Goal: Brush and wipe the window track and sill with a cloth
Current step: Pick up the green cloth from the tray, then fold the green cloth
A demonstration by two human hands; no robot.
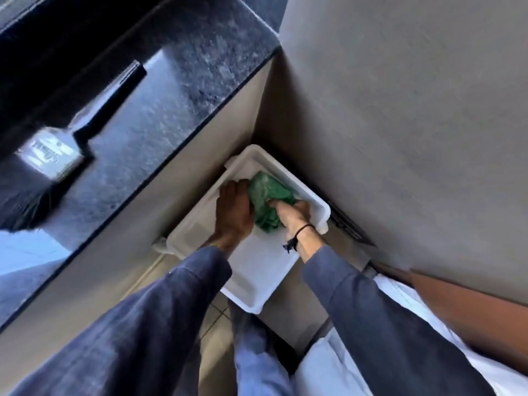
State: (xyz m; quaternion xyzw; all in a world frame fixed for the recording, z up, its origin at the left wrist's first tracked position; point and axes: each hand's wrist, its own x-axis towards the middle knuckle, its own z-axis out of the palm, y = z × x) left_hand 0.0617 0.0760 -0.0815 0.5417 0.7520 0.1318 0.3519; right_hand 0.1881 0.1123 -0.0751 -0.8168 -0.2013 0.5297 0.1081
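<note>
Evidently the cloth-preparing step is in hand: a green cloth (267, 202) is held bunched over a white tub (251, 270) on the floor, below the dark stone sill (160, 110), apparently being wrung or gathered. The left hand (235, 211) is closed over the cloth's left side, knuckles up; the right hand (294, 214) is clamped on its right end, fingers buried in the folds, both sleeves reaching down. Next, the cloth must be lifted clear of the tub and carried up to the sill, which is judged still unwiped.
</note>
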